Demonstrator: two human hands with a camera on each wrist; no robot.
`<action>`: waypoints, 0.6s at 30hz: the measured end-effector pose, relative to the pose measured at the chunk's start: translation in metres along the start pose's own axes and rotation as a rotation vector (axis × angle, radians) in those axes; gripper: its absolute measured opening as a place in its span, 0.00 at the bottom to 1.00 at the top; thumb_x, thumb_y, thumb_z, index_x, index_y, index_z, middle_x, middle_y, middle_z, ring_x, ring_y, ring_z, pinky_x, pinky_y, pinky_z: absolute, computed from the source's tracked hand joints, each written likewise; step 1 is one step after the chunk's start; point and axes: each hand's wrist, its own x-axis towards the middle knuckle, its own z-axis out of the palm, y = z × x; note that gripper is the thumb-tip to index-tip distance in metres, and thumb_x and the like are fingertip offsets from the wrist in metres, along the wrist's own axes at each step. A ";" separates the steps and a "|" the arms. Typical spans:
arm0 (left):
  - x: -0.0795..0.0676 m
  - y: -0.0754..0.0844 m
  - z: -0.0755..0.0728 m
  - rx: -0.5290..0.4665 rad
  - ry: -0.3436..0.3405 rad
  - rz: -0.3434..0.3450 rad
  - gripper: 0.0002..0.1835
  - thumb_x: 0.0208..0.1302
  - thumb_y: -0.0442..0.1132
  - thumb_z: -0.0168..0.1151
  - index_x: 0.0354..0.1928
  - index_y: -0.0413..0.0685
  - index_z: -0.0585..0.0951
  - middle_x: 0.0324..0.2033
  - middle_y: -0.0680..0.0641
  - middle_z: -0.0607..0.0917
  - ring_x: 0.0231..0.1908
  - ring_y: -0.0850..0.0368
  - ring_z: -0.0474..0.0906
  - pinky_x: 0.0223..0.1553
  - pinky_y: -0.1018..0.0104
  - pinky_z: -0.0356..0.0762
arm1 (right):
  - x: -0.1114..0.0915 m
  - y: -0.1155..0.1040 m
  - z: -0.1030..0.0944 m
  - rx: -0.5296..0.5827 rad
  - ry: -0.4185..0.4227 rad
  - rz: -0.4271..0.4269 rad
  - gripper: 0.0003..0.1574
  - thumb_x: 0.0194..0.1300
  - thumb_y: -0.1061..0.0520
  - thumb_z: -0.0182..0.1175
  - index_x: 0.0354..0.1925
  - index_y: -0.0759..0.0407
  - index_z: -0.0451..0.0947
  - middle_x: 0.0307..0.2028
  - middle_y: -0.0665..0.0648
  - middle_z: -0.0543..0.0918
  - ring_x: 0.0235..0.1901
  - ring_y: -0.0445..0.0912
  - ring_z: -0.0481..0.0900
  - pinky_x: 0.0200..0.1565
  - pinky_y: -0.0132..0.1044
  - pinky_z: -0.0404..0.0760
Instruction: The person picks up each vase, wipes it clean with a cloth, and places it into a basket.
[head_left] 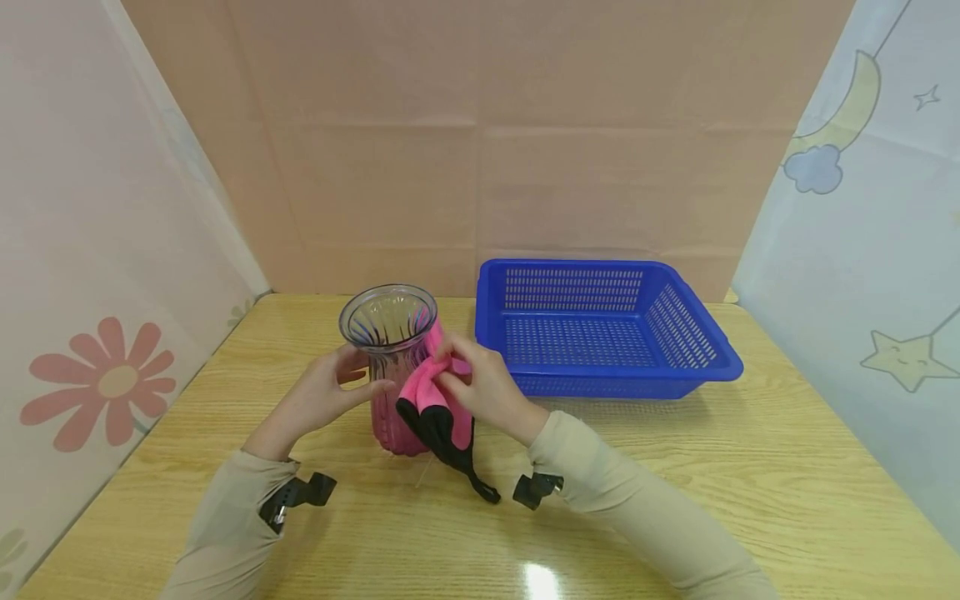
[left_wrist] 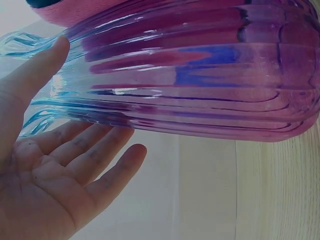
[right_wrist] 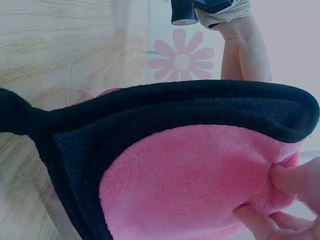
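Note:
A ribbed glass vase (head_left: 384,417), tinted pink-purple below and clear bluish at its flared rim, stands upright on the table. My left hand (head_left: 324,393) holds it at the neck; in the left wrist view the thumb lies on one side and the fingers (left_wrist: 95,155) on the other. On the vase's right side, my right hand (head_left: 487,385) pinches a pink fleecy cleaning cloth (head_left: 422,385) with black edging. The cloth hangs folded against the glass, its black loop trailing down toward the table. In the right wrist view, thumb and fingertips gather the pink part.
Behind and to the right sits a blue plastic basket (head_left: 600,371) with slotted walls and nothing in it. The light wood table (head_left: 637,467) meets a plain backdrop at the back and patterned sheets on both sides.

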 end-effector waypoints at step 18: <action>0.002 -0.004 0.003 0.000 0.000 -0.017 0.37 0.59 0.50 0.64 0.66 0.43 0.63 0.57 0.35 0.77 0.57 0.35 0.73 0.56 0.42 0.74 | -0.007 0.008 0.000 -0.088 -0.084 0.011 0.09 0.56 0.68 0.61 0.32 0.62 0.71 0.31 0.58 0.81 0.32 0.47 0.76 0.37 0.44 0.82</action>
